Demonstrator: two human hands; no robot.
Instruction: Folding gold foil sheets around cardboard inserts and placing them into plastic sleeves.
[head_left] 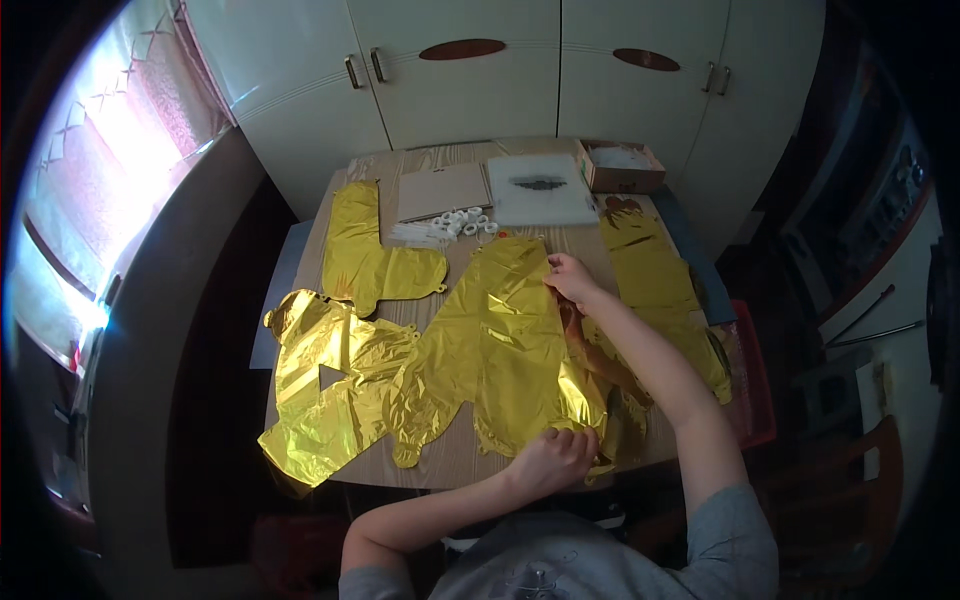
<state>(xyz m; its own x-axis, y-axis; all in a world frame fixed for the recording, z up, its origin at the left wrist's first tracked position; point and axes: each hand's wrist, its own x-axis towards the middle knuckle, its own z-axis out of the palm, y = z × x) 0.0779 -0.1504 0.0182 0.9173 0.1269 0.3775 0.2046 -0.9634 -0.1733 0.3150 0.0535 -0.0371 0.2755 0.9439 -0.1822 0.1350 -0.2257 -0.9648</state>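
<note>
A large flat gold foil balloon [515, 340], creased and uninflated, lies in the middle of the table. My left hand [555, 462] is closed on its near edge, at the table's front. Farther back, my right hand [572, 280] pinches the same balloon near its upper right side, with my forearm crossing over the foil. Between my hands that side is lifted or folded, and darker reflections show in it. Left of it lies another gold foil balloon [320, 345] with a small triangular opening. Behind that is an L-shaped gold foil balloon [352, 255].
Another gold foil piece [645, 265] lies at the right, partly behind my arm. Toward the back are white ribbon rolls [470, 222], a brown cardboard sheet [440, 192], a whitish flat package [540, 205] and an open box [622, 178]. A red tray [755, 375] stands at the right edge.
</note>
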